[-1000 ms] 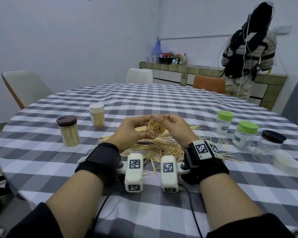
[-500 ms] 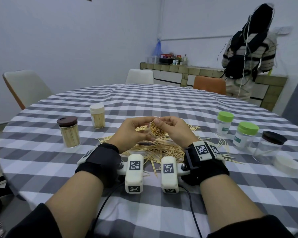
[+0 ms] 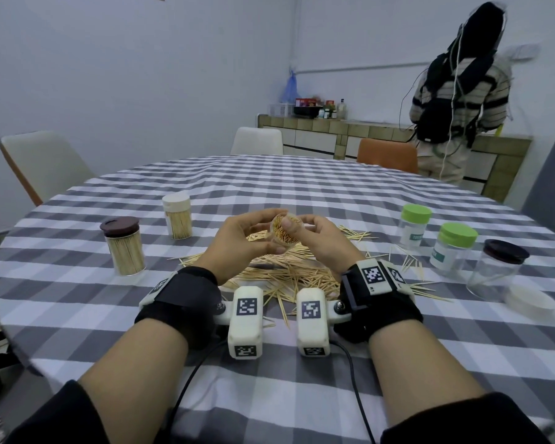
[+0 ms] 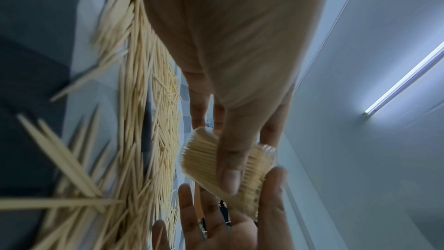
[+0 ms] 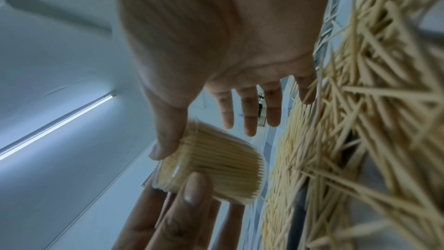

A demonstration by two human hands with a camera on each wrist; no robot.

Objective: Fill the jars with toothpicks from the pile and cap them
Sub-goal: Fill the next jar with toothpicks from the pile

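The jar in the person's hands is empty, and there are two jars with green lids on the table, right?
Not quite. The head view shows the jar held by both hands is packed with toothpicks, not empty. The two green-lidded jars part is right.

Six jars (image 3: 286,232), two hands (image 3: 237,248), three chairs (image 3: 42,161).

Round checked surface (image 3: 302,193): toothpick pile (image 3: 289,274) centre; two filled capped jars (image 3: 124,246) left; three empty capped jars (image 3: 452,249), loose white lid (image 3: 531,304) right.
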